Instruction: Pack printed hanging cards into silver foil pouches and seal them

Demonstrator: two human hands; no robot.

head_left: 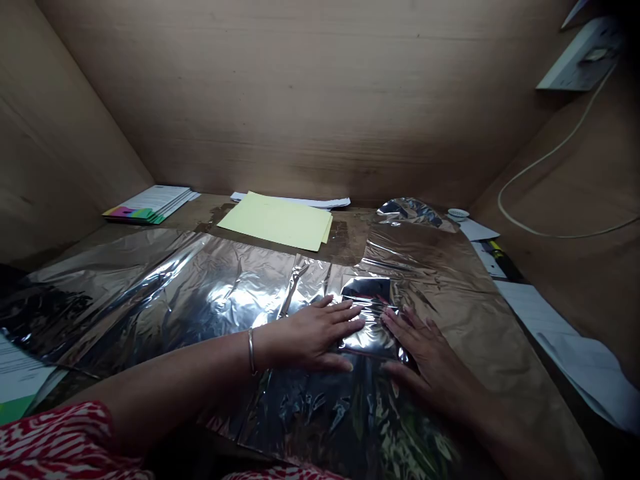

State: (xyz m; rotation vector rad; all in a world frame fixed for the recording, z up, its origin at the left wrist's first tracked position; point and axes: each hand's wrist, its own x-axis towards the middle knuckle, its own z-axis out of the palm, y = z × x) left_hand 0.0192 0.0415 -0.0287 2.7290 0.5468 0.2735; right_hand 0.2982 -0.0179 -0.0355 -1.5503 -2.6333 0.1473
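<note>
A large sheet of shiny, wrinkled clear plastic film [240,280] covers much of the desk. Near its middle right, a flat rectangular shape [367,288] shows smooth and taut; whether it lies under the film or is wrapped in it I cannot tell. My left hand [320,333] lies flat on the left side of this shape, fingers stretched out to the right. On its right side rests my right hand [423,350], fingers spread and pointing up and left. Neither hand grasps anything.
Yellow sheets [280,220] lie behind the film, with white paper behind them. Printed booklets [155,203] are stacked at the back left. On the right are a black-and-yellow cutter [503,260], white papers [575,340] and a hanging cable [520,170] from a wall socket [583,60].
</note>
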